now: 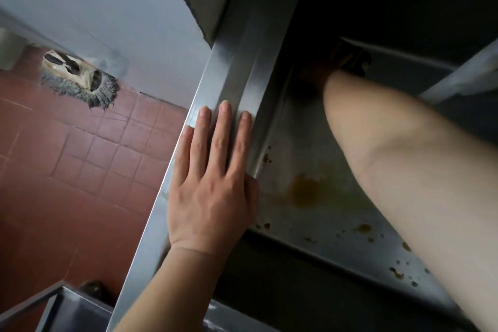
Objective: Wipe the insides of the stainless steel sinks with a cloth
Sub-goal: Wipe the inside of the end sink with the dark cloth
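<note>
One hand [213,191] flat on sink rim [237,83] — other hand [342,67] in shadow, grip unreadable.

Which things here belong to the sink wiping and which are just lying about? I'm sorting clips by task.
Part of the job:
- steel sink, stained with brown spots
- left hand, flat on the sink rim
- right hand, reaching deep into shadow; the cloth cannot be made out

Just lying about:
- mop head on the floor
- red tiled floor
</note>
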